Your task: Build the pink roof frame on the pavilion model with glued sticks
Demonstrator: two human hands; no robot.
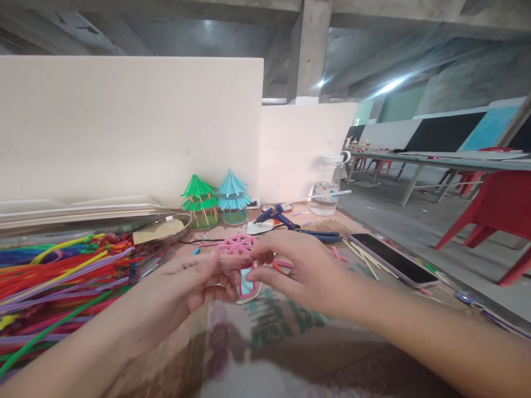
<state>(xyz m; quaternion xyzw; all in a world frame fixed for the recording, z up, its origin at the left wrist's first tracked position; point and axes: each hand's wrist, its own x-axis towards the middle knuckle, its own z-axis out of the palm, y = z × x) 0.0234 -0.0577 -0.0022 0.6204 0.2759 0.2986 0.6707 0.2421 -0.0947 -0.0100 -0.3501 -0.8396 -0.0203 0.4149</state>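
My left hand (194,284) and my right hand (298,271) meet over the middle of the table and both pinch a small pink wheel-shaped piece made of straws (236,244). Below the fingers lies a round pink-rimmed piece with a light blue middle (248,288), partly hidden by my hands. Short pink straw bits (284,264) lie just behind my right hand.
A heap of coloured straws (62,276) fills the left. Behind stand a green (200,202) and a blue straw pavilion (233,198), a metal dish (166,229), a blue glue gun (277,216), a clear jar (326,190) and a phone (392,258) at right. Red chairs (493,221) stand beyond the table edge.
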